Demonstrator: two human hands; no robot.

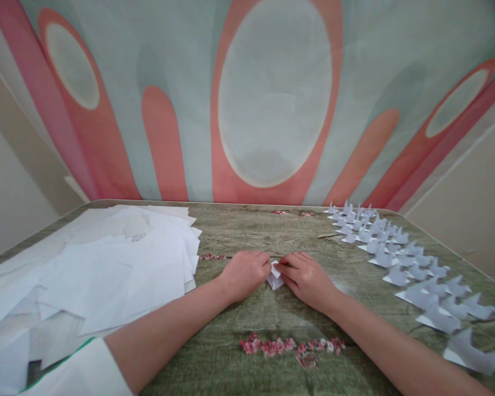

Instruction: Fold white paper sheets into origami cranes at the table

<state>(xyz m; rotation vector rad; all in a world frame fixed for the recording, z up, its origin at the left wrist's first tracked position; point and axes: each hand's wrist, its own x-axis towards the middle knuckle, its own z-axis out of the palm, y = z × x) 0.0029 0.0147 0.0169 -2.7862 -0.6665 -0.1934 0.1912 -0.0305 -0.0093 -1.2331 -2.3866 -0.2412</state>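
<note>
A small folded piece of white paper [275,281] is between my two hands, low over the middle of the table. My left hand [247,275] pinches its left edge, fingers curled and closed. My right hand [307,279] grips it from the right, thumb and fingers pressed on the paper. Part of the folded paper is hidden behind the fingers. Several folded paper birds [381,256] stand in rows along the right side of the table, beyond my right forearm.
Loose white paper sheets [107,275] lie in a wide overlapping pile on the left. The wood-patterned tabletop [231,346] carries printed pink flowers [272,346]. Behind the table's far edge hangs a backdrop [190,66] with coral and grey shapes.
</note>
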